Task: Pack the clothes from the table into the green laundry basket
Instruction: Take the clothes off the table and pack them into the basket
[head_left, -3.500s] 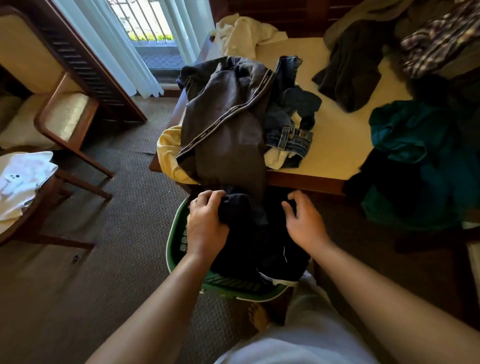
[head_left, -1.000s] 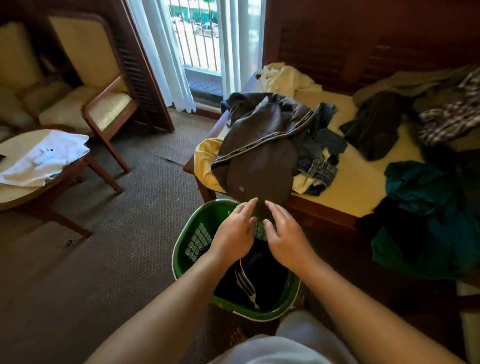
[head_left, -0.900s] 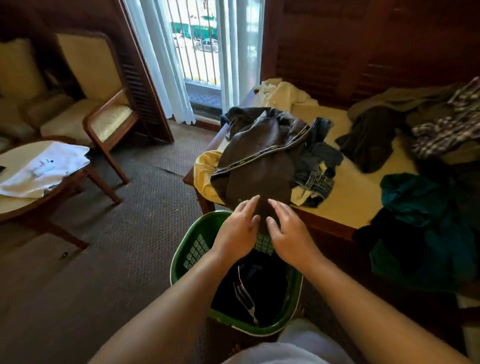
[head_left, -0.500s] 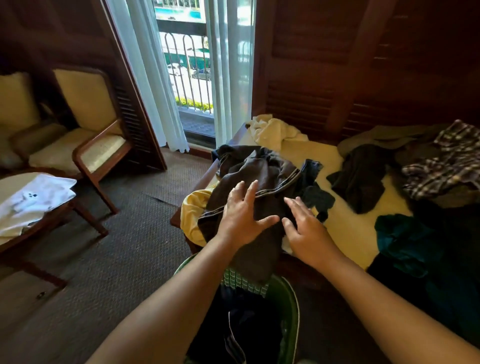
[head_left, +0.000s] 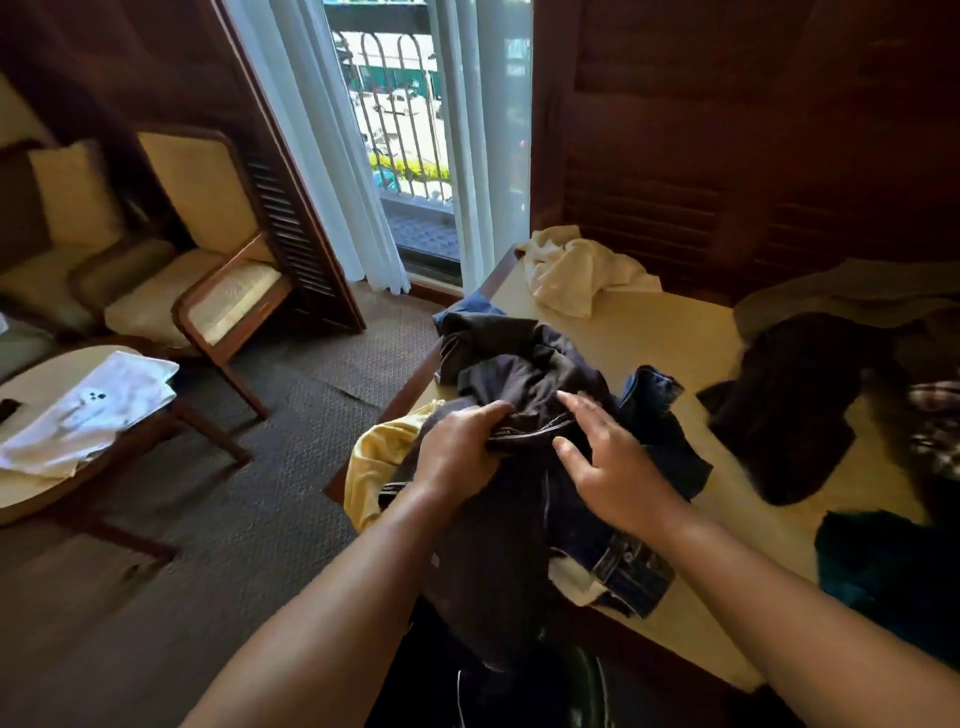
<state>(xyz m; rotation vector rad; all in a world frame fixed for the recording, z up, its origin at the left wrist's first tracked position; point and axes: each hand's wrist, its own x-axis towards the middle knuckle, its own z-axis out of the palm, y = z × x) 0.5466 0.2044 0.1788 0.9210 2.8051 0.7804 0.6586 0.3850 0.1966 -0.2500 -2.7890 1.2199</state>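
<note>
A dark brown striped garment (head_left: 498, 525) lies heaped at the table's near left corner and hangs over the edge. My left hand (head_left: 460, 449) grips a bunch of its fabric. My right hand (head_left: 613, 457) hovers over the same garment with its fingers spread. Under and beside it lie a yellow garment (head_left: 379, 457) and blue jeans (head_left: 631, 569). The green laundry basket (head_left: 584, 675) shows only as a dark sliver at the bottom, with dark clothes inside, mostly hidden by my arms.
More clothes lie on the cream table (head_left: 675, 338): a cream cloth (head_left: 571, 270) at the far corner, a black garment (head_left: 789, 405), a teal one (head_left: 883, 566), a plaid one (head_left: 935, 421). A chair (head_left: 208, 270) and a side table with white cloth (head_left: 88, 415) stand left.
Both hands rose from the basket to the brown garment on the table. My left hand has closed on its fabric; half a second ago its fingers were spread. The view tilted up.
</note>
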